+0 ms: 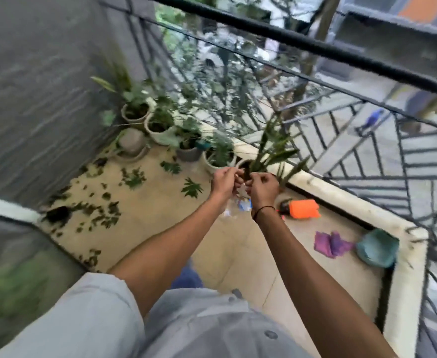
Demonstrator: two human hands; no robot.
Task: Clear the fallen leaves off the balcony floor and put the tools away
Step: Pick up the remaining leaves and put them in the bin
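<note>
Up close, both arms reach out over the beige tiled balcony floor (238, 257), the left hand (224, 180) and the right hand (262, 188) close together with fingers curled, pinching at something small, pale and too blurred to name. Scattered green and dark fallen leaves (101, 215) lie across the floor's far left part, toward the grey wall and the row of potted plants (160, 125). Along the right edge, below the black metal railing (367, 161), sit an orange plastic tool (304, 209), a crumpled purple cloth (331, 244) and, in the corner, a teal cloth (377, 250).
</note>
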